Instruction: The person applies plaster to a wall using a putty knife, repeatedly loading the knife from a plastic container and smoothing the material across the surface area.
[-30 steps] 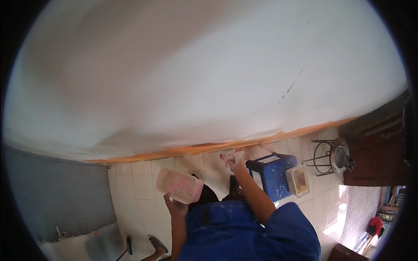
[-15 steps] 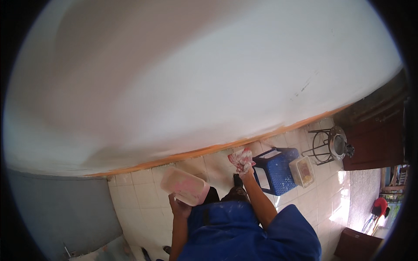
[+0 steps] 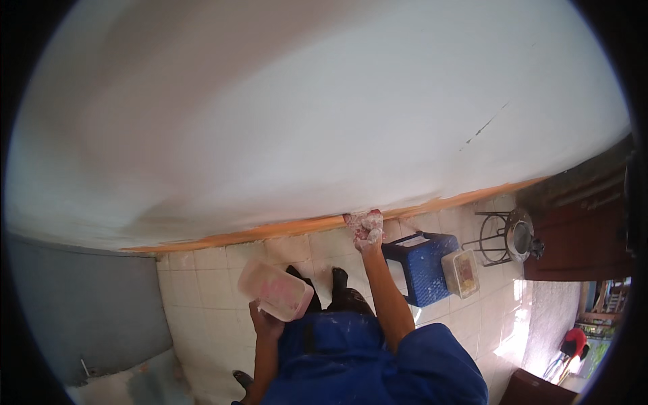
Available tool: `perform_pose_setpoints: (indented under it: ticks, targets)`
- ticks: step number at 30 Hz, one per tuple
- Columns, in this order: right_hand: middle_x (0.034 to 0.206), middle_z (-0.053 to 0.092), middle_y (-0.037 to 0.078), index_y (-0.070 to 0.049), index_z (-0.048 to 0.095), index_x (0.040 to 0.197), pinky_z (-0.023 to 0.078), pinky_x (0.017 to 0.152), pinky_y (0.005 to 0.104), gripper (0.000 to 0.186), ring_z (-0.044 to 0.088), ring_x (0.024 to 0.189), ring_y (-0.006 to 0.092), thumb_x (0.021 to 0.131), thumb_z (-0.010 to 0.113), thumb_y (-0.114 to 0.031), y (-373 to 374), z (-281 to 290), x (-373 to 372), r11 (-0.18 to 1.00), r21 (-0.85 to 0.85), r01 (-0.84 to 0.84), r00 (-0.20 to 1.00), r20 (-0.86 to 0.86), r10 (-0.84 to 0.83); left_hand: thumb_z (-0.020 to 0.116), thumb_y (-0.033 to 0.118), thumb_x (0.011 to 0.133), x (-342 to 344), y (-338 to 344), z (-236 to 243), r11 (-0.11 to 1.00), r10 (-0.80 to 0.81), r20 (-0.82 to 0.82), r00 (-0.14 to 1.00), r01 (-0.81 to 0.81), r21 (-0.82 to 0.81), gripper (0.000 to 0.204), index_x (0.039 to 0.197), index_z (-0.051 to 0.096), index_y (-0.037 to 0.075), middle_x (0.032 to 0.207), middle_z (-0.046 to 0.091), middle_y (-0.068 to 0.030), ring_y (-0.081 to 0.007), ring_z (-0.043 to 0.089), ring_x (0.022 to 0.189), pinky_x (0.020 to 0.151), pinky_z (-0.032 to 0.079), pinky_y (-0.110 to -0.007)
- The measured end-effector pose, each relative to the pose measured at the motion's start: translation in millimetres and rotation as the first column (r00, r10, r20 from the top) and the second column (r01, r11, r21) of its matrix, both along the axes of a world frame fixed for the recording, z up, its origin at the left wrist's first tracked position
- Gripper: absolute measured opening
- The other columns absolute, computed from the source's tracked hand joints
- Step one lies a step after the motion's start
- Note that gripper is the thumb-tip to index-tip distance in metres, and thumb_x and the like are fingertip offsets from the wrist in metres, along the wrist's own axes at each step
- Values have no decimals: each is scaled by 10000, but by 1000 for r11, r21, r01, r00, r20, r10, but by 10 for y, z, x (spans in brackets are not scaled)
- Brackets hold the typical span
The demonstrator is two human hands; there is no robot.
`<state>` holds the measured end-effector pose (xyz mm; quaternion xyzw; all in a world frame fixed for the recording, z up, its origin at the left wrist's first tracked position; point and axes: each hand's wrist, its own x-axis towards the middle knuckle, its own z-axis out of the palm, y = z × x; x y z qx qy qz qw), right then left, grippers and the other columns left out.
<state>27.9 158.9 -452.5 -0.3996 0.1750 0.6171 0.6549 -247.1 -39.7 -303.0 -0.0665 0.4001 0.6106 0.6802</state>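
My left hand [image 3: 269, 325] is closed on the near side of a pale plastic tub [image 3: 278, 291], held tilted in front of my waist. Pink smears mark the tub's inside. My right arm reaches forward, and my right hand [image 3: 369, 240], coated with whitish stuff, grips a crumpled red-and-white rag [image 3: 360, 220]. The rag is at the foot of the white wall [image 3: 324, 121], over the orange strip [image 3: 270, 233] along its lower edge; whether it presses on the wall I cannot tell. The fingers under the rag are partly hidden.
To the right stands a blue plastic stool [image 3: 426, 268], spattered white, beside a clear box [image 3: 462, 273] with yellowish contents. Farther right is a round metal stand [image 3: 518, 236]. Pale tiles [image 3: 216, 297] cover the floor. A grey-blue wall [image 3: 81, 304] rises at left.
My right hand has carried the rag forward and slightly left, up to the wall's orange strip. My left hand still holds the tub. The whole view has shifted a little.
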Motion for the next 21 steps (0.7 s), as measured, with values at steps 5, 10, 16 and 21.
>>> perform_pose_setpoints:
  ticks: [5,10,16,21]
  targets:
    - [1186,554,61,-143,486,1206,460,889,465,381,579,1001,273,836,523,-227,-409,-146,147,871,490,17,998,-54,11,447,385,807,65,-69,81,994,-49,-163,985,64,92,575,1293,390,83,1247,477,-118,-291,475,1152,949,416,-455]
    - [1150,560,102,-151,467,1210,476,871,467,421,567,1012,319,872,472,-402,-134,157,-69,1000,19,0,962,-273,5,602,271,759,12,105,275,996,86,95,992,-89,31,595,1277,396,63,1187,518,-118,-262,535,1074,872,472,-403]
    - [1085,565,79,-147,479,1172,451,711,437,384,564,935,290,895,436,-410,295,282,15,995,78,-65,997,-24,67,582,324,754,-72,101,338,995,11,-223,975,12,102,583,1255,432,65,1205,510,-109,-238,507,1117,926,437,-413]
    - [1030,569,59,-143,489,1139,430,577,411,364,561,871,266,914,406,-416,-167,475,-154,994,-106,-17,997,74,25,511,372,784,-231,-44,255,977,209,59,976,-206,-45,559,1241,442,58,1220,501,-105,-231,491,1141,936,431,-427]
